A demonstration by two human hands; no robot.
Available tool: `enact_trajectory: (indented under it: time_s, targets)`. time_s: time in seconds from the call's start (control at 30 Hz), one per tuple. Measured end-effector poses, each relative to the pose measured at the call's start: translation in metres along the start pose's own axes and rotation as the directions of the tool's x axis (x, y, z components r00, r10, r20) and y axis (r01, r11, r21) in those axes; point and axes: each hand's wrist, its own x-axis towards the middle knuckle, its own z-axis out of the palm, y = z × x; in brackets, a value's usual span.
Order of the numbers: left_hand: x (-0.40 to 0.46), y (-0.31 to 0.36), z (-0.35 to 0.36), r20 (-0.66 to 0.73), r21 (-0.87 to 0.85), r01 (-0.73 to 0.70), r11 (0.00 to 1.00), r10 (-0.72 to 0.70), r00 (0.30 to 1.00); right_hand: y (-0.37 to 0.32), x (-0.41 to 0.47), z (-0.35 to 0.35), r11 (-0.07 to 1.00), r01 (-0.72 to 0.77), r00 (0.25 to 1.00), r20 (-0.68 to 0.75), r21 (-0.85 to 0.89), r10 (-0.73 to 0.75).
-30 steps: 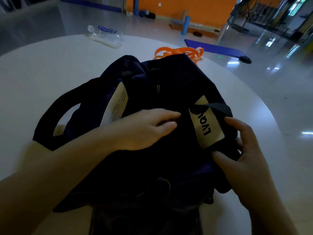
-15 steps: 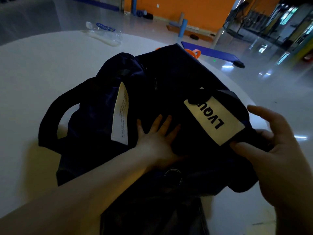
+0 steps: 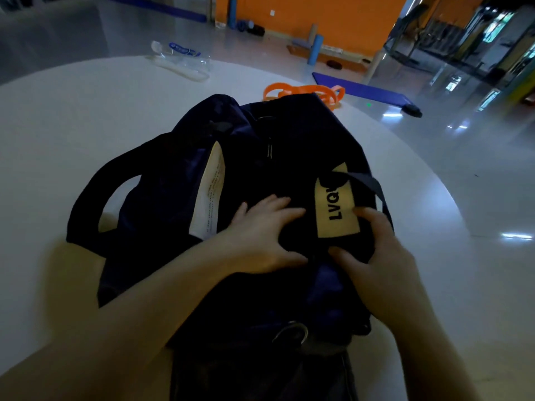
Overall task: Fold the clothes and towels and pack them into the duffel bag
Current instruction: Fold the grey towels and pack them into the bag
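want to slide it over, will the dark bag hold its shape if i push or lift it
Probably not. The bag looks soft: its cloth is creased and slumped on the table, and dents under the left hand. Lifted by the strap, it would likely sag. It seems unlikely to roll. Its weight cannot be judged.

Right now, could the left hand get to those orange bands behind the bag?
Probably not easily: the left hand presses on the bag, whose bulk stands between it and the orange bands.
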Motion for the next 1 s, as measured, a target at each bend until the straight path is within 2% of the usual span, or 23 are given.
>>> enact_trajectory:
  time_s: [0.03, 0.07, 0.13, 0.2, 0.23, 0.3, 0.33, 0.43, 0.47, 0.53, 0.57, 0.63, 0.7, 0.8, 1.0]
  targets:
    - [-0.009, -0.003, -0.006, -0.113, -0.029, -0.024, 0.999, 0.021, 0.993, 0.004, -0.001, 0.005, 0.999, -0.014, 1.0, 0.016, -0.037, 0.015]
    - [-0.019, -0.004, -0.01, -0.259, 0.025, -0.046, 0.999, 0.051, 0.965, 0.005, -0.001, 0.008, 0.997, -0.028, 0.999, 0.021, -0.066, 0.029]
    - [-0.04, -0.01, -0.014, -0.494, 0.246, -0.001, 0.969, 0.126, 0.86, 0.003, 0.0, 0.011, 0.983, -0.034, 0.999, 0.011, -0.18, 0.037]
    - [-0.058, -0.019, -0.012, -0.586, 0.34, 0.14, 0.93, 0.094, 0.805, -0.005, -0.003, 0.009, 0.931, -0.022, 1.0, 0.012, -0.365, 0.029]
    - [-0.065, -0.024, -0.01, -0.595, 0.324, 0.224, 0.919, 0.014, 0.803, -0.011, -0.007, 0.005, 0.878, -0.016, 0.999, 0.021, -0.478, 0.03]
    - [-0.077, -0.031, -0.011, -0.578, 0.211, 0.357, 0.91, -0.178, 0.796, -0.023, -0.018, -0.004, 0.761, 0.009, 1.0, 0.025, -0.648, 0.009]
    - [-0.081, -0.034, -0.013, -0.569, 0.162, 0.39, 0.906, -0.237, 0.788, -0.028, -0.024, -0.008, 0.742, 0.044, 0.999, 0.022, -0.669, -0.04]
    - [-0.087, -0.037, -0.029, -0.522, 0.117, 0.36, 0.926, -0.251, 0.815, -0.042, -0.036, -0.013, 0.809, 0.282, 0.935, -0.041, -0.515, -0.352]
    - [-0.089, -0.038, -0.04, -0.505, 0.103, 0.35, 0.931, -0.254, 0.825, -0.048, -0.033, -0.012, 0.793, 0.386, 0.897, -0.007, -0.471, -0.441]
    - [-0.094, -0.042, -0.065, -0.477, 0.121, 0.353, 0.928, -0.258, 0.84, -0.063, -0.016, -0.005, 0.73, 0.585, 0.808, 0.18, -0.354, -0.56]
    - [-0.097, -0.046, -0.077, -0.457, 0.136, 0.362, 0.922, -0.266, 0.849, -0.072, -0.001, 0.003, 0.72, 0.644, 0.761, 0.305, -0.257, -0.572]
    - [-0.102, -0.053, -0.096, -0.421, 0.188, 0.385, 0.904, -0.28, 0.863, -0.087, 0.032, 0.028, 0.729, 0.673, 0.657, 0.554, -0.124, -0.512]
    - [-0.107, -0.056, -0.108, -0.395, 0.219, 0.405, 0.888, -0.299, 0.869, -0.094, 0.058, 0.061, 0.656, 0.74, 0.544, 0.705, -0.148, -0.454]
    - [-0.11, -0.058, -0.115, -0.361, 0.209, 0.43, 0.878, -0.339, 0.869, -0.089, 0.062, 0.096, 0.569, 0.805, 0.44, 0.812, -0.167, -0.385]
    - [-0.125, -0.073, -0.108, -0.265, 0.096, 0.476, 0.874, -0.438, 0.859, -0.079, 0.052, 0.109, 0.555, 0.82, 0.385, 0.852, -0.139, -0.356]
